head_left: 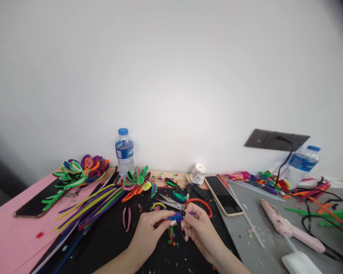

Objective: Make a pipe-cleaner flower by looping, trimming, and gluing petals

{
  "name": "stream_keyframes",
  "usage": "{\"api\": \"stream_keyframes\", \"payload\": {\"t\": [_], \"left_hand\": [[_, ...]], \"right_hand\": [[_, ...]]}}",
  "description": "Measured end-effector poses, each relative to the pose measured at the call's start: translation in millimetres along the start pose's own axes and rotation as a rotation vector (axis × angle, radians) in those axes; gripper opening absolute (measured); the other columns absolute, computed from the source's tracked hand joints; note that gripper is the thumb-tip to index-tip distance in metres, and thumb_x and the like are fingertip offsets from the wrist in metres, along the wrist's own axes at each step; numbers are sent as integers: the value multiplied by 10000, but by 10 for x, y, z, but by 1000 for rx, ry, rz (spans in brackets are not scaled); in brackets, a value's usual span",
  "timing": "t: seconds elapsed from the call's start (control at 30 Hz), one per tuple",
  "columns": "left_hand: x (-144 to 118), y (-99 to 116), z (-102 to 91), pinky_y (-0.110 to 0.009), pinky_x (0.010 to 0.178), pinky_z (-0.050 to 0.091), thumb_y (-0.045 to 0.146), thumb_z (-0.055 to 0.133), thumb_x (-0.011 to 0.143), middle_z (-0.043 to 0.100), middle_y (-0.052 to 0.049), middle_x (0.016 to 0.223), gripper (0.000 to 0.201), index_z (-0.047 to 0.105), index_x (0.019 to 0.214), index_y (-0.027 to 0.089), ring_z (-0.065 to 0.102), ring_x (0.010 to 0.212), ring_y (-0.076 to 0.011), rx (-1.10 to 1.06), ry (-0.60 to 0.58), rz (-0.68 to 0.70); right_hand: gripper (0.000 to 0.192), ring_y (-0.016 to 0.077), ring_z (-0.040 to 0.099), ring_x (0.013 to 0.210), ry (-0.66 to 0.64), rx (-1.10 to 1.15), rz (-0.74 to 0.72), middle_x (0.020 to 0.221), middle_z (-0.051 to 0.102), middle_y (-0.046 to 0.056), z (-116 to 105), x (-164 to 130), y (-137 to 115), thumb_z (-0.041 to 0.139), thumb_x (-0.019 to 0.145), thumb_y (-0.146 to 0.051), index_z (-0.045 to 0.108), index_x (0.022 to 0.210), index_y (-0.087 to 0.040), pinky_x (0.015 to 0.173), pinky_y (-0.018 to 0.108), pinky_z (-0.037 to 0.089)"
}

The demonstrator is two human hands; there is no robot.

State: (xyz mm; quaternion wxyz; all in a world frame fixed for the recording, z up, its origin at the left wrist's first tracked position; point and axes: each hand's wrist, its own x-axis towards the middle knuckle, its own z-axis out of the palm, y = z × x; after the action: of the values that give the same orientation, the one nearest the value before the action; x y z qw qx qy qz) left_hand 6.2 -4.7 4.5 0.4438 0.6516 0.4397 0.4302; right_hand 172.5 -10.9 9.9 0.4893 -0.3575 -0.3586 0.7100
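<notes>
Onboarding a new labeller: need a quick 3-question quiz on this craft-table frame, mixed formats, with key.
1. True or false: both hands are on the blue pipe cleaner piece.
2. Multiple choice: what lies just beyond the hands? A) scissors B) a stapler C) a ruler
3. Fill in: the pink glue gun lies on the ____ side of the table, past the phone.

Key
1. True: the left hand and right hand pinch it between them.
2. A: the scissors with red handles lie on the black mat.
3. right
</notes>
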Motion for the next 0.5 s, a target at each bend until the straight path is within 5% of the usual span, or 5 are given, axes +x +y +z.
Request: {"api": "stream_keyframes", "payload": {"t": [0.33,0.5], "left_hand": [[58,1,64,-260,648,491,291,608,711,681,-62,839,275,619,947,151,627,728,-175,-447,-91,-261],[53,12,72,-218,604,471,374,591,724,662,-73,788,287,617,844,115,621,699,-148,-536,-172,-384]], "right_hand": [[280,57,467,391,65,-50,-86,535,566,-28,19,-3,2,642,726,-338,426,659,-172,394,170,399],[285,62,471,384,101,-134,-116,521,565,-28,45,-10,-1,645,717,-346,427,657,-173,398,179,404]]}}
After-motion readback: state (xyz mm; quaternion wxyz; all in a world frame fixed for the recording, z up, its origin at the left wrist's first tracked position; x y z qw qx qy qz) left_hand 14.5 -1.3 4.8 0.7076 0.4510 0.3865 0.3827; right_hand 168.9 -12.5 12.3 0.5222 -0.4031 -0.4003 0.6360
